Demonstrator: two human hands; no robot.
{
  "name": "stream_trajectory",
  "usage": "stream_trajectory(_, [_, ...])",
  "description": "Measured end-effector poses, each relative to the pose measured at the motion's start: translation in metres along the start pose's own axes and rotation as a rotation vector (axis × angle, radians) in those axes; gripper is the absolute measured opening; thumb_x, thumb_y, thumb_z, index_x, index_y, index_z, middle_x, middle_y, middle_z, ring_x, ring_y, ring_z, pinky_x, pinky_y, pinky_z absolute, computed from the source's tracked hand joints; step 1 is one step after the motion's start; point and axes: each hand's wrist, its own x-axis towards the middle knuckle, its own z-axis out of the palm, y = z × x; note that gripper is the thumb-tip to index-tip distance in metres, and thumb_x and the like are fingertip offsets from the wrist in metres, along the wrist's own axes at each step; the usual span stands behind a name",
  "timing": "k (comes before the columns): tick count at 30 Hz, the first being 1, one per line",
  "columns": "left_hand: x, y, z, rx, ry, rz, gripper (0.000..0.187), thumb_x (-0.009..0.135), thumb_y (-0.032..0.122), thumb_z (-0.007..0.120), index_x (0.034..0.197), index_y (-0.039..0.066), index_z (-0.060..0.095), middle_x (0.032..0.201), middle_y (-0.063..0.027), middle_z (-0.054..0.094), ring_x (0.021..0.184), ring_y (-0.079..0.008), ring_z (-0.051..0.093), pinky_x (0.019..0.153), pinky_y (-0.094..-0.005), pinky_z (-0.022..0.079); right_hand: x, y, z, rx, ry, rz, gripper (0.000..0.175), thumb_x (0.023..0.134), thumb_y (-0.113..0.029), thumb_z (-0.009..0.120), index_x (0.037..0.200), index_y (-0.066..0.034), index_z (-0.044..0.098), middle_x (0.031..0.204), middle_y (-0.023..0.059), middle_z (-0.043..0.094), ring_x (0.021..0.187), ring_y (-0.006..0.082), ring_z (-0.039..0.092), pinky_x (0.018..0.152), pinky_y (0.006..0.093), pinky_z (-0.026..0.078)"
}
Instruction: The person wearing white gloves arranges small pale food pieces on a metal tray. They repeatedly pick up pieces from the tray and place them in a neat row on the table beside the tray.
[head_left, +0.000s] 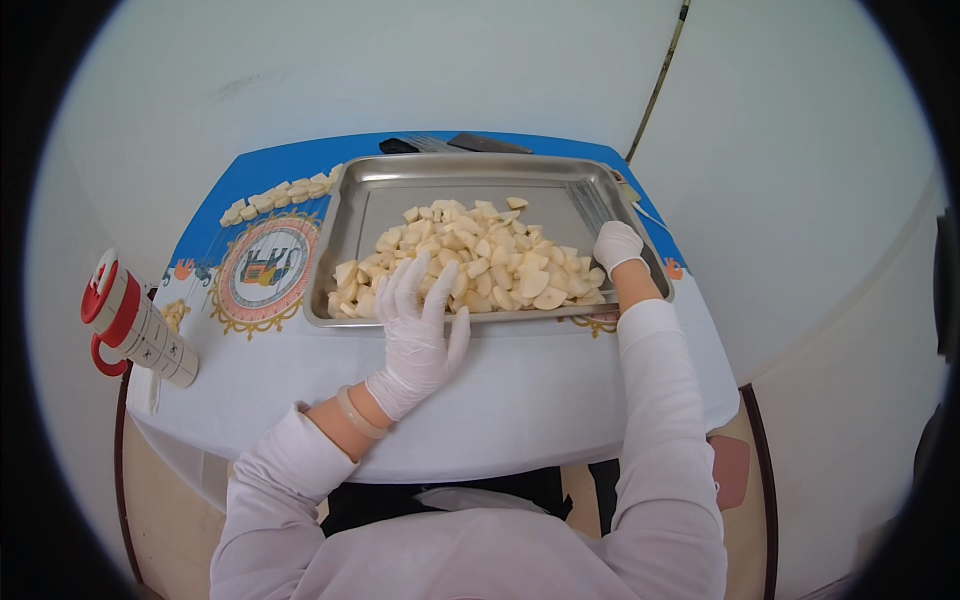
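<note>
A stainless steel tray (465, 171) holds a heap of pale, peeled, cut pieces (487, 255), possibly potato. My left hand (420, 322), in a thin white glove, reaches over the tray's near rim. Its fingers are spread against the front of the heap, and no piece shows in its grasp. At the tray's right side lies a bundle of thin metal skewers (587, 204). My right hand (619, 244), also gloved, is over the bundle's near part with its fingers curled. The fingertips are hidden, so whether they grip a skewer cannot be seen.
Skewered pale pieces (281, 196) lie in a row left of the tray. A red-and-white tumbler (142, 330) stands at the table's left edge, near small pale bits (175, 313). Behind the tray are more skewers (435, 143) and a dark flat object (487, 143). A patterned cloth (510, 405) covers the table.
</note>
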Motion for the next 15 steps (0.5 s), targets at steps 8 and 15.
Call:
stream_trajectory(8, [-0.001,-0.002,0.002,-0.008,-0.012,-0.014,0.066,0.081,0.011,0.07,0.142,0.007,0.048,0.147,-0.0237,0.035,0.135,-0.043,0.033,0.113,-0.0547,0.023,0.006,-0.01,0.004,-0.08,-0.051,0.059,0.021,0.09,-0.013,0.064,0.106,-0.011,0.078,0.113,0.0146,0.073,0.11,0.032,0.069,0.086,0.0402,0.057])
stream_trajectory(15, [0.0,-0.001,0.001,-0.01,-0.011,-0.007,0.066,0.08,0.01,0.071,0.141,0.006,0.049,0.147,-0.0245,0.035,0.134,-0.044,0.032,0.113,-0.054,0.023,0.018,-0.016,0.009,-0.224,-0.127,0.021,0.023,0.092,-0.016,0.062,0.11,-0.0147,0.078,0.117,0.0096,0.073,0.111,0.0285,0.069,0.083,0.0398,0.056])
